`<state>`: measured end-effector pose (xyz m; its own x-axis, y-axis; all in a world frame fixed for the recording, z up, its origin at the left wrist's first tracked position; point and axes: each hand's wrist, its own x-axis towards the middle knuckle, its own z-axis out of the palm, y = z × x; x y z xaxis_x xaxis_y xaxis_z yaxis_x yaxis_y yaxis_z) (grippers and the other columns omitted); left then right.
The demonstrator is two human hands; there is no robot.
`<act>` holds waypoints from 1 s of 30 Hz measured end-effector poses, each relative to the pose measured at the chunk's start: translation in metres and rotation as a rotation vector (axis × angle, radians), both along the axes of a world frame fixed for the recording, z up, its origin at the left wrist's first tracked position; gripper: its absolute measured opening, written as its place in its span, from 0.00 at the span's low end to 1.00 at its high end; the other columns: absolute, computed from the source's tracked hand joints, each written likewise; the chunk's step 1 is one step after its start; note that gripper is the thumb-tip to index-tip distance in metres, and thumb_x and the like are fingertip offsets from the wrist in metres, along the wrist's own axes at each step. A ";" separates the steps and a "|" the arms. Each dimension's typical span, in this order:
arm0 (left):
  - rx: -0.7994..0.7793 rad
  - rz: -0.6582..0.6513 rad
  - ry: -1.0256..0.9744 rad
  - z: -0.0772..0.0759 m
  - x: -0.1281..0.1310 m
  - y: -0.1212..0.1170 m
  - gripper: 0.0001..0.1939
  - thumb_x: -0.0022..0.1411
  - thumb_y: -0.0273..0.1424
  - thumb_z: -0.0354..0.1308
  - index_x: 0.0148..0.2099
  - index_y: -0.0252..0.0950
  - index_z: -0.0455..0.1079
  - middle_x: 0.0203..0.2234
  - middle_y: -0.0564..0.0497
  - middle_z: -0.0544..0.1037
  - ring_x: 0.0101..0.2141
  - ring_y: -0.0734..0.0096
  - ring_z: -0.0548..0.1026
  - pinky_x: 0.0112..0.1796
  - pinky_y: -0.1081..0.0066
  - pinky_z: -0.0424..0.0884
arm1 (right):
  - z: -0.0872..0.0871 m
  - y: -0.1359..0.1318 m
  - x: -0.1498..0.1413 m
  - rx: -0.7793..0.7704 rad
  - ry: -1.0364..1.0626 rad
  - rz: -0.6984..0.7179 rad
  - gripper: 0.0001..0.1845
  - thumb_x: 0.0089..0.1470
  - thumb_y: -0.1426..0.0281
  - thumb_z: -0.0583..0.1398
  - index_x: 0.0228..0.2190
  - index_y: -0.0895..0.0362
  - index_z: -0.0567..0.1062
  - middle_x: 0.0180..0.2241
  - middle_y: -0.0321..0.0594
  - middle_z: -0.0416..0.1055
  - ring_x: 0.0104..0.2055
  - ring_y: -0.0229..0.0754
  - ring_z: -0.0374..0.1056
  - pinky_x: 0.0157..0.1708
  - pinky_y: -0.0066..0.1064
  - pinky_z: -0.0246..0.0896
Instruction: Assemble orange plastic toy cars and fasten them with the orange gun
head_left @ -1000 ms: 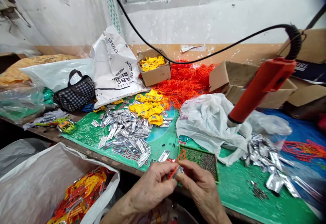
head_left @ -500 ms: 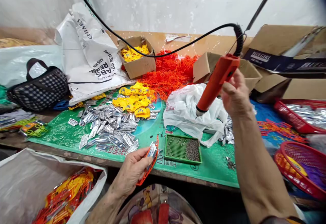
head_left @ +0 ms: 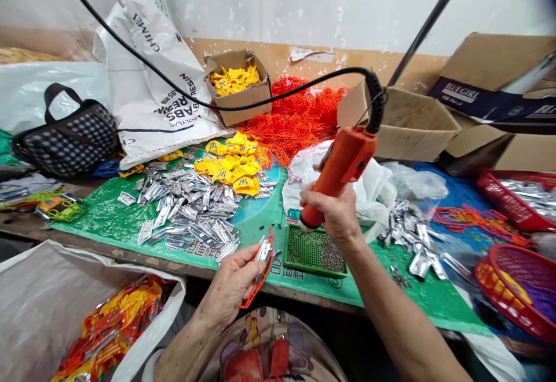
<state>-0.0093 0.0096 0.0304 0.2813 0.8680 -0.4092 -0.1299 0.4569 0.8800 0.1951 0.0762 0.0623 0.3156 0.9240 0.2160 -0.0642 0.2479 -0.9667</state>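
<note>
My left hand (head_left: 238,275) pinches an orange plastic frame (head_left: 261,280) with a silver metallic piece (head_left: 263,250) lying in it, above the table's front edge. My right hand (head_left: 334,211) is wrapped round a red electric screwdriver (head_left: 343,164), which hangs from a black cable. The screwdriver's tip points down and to the left over a green tray (head_left: 299,264). Small dark screws (head_left: 332,254) are heaped in the tray's right part. Silver pieces (head_left: 191,214) are piled on the green table cover left of the tray, with yellow plastic parts (head_left: 230,164) behind them.
A tangle of orange plastic parts (head_left: 295,121) lies at the back beside a cardboard box (head_left: 243,102) of yellow parts. A white sack (head_left: 156,80) and checked bag (head_left: 65,144) stand left. Red baskets (head_left: 490,295) are at right. An open bag (head_left: 174,306) of orange-yellow pieces sits front left.
My right hand has brought the screwdriver down and left, from over the white plastic bag to above the green tray. My left hand keeps its hold on the frame, shifted slightly.
</note>
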 end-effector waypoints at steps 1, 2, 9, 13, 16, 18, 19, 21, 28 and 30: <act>-0.004 0.000 -0.009 0.001 0.001 0.001 0.21 0.48 0.36 0.66 0.45 0.32 0.80 0.12 0.61 0.63 0.11 0.87 0.49 0.13 0.79 0.41 | -0.005 -0.003 -0.004 -0.007 0.011 -0.016 0.12 0.36 0.69 0.69 0.26 0.56 0.73 0.23 0.31 0.70 0.22 0.36 0.65 0.24 0.32 0.65; -0.008 0.005 -0.018 0.002 0.002 0.001 0.20 0.48 0.36 0.66 0.44 0.32 0.80 0.12 0.61 0.64 0.11 0.87 0.49 0.13 0.79 0.41 | -0.009 -0.005 -0.007 -0.007 0.024 -0.031 0.11 0.36 0.69 0.68 0.25 0.56 0.72 0.22 0.31 0.70 0.21 0.36 0.65 0.24 0.32 0.65; -0.014 0.039 -0.046 0.002 0.007 0.003 0.16 0.46 0.34 0.65 0.38 0.33 0.81 0.16 0.58 0.70 0.12 0.88 0.49 0.14 0.78 0.41 | -0.020 -0.007 -0.013 0.021 0.047 -0.075 0.07 0.36 0.72 0.66 0.20 0.57 0.72 0.21 0.32 0.69 0.21 0.36 0.64 0.24 0.32 0.64; -0.008 0.027 -0.014 -0.001 0.006 0.002 0.16 0.48 0.35 0.63 0.39 0.33 0.81 0.12 0.62 0.61 0.12 0.86 0.48 0.14 0.78 0.43 | -0.022 -0.007 -0.013 0.028 0.042 -0.068 0.06 0.36 0.71 0.65 0.19 0.57 0.72 0.20 0.32 0.69 0.21 0.36 0.63 0.25 0.32 0.64; 0.003 0.012 0.009 -0.003 0.006 0.002 0.16 0.50 0.36 0.62 0.40 0.32 0.80 0.11 0.63 0.58 0.12 0.85 0.48 0.14 0.78 0.42 | -0.024 -0.008 -0.013 0.028 0.020 -0.063 0.05 0.37 0.71 0.65 0.20 0.57 0.72 0.20 0.33 0.68 0.21 0.37 0.63 0.24 0.32 0.63; 0.005 0.003 0.014 -0.004 0.006 0.002 0.17 0.50 0.36 0.62 0.40 0.32 0.80 0.11 0.64 0.57 0.12 0.84 0.48 0.15 0.78 0.42 | -0.025 -0.008 -0.014 0.025 0.009 -0.061 0.05 0.37 0.71 0.65 0.20 0.57 0.72 0.20 0.33 0.68 0.21 0.37 0.63 0.24 0.32 0.63; 0.005 0.000 0.013 -0.004 0.006 0.002 0.16 0.50 0.36 0.62 0.40 0.32 0.80 0.11 0.64 0.56 0.12 0.85 0.48 0.15 0.78 0.42 | -0.025 -0.008 -0.014 0.025 0.007 -0.059 0.05 0.37 0.71 0.65 0.20 0.57 0.72 0.20 0.33 0.68 0.21 0.37 0.63 0.24 0.32 0.63; 0.006 0.000 0.009 -0.004 0.007 0.003 0.16 0.50 0.36 0.62 0.39 0.32 0.80 0.11 0.63 0.57 0.12 0.85 0.47 0.15 0.78 0.41 | -0.026 -0.009 -0.014 0.026 0.011 -0.055 0.06 0.37 0.71 0.65 0.19 0.57 0.72 0.20 0.33 0.68 0.21 0.37 0.63 0.23 0.32 0.63; -0.010 0.002 0.014 -0.001 0.009 0.004 0.17 0.48 0.36 0.62 0.39 0.32 0.80 0.15 0.61 0.61 0.13 0.87 0.47 0.15 0.77 0.39 | -0.023 -0.009 -0.014 0.027 0.018 -0.074 0.06 0.37 0.70 0.65 0.20 0.57 0.73 0.20 0.34 0.69 0.21 0.37 0.64 0.23 0.32 0.63; -0.014 0.000 0.024 -0.001 0.009 0.003 0.17 0.48 0.36 0.62 0.39 0.32 0.80 0.16 0.60 0.62 0.13 0.87 0.47 0.16 0.77 0.39 | -0.023 -0.010 -0.014 0.024 0.015 -0.078 0.06 0.37 0.70 0.65 0.21 0.57 0.73 0.20 0.33 0.69 0.21 0.37 0.64 0.24 0.32 0.63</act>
<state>-0.0006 0.0130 0.0292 0.2709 0.8623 -0.4278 -0.1092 0.4690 0.8764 0.1814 0.0666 0.0390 0.3902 0.8909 0.2324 -0.0582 0.2758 -0.9595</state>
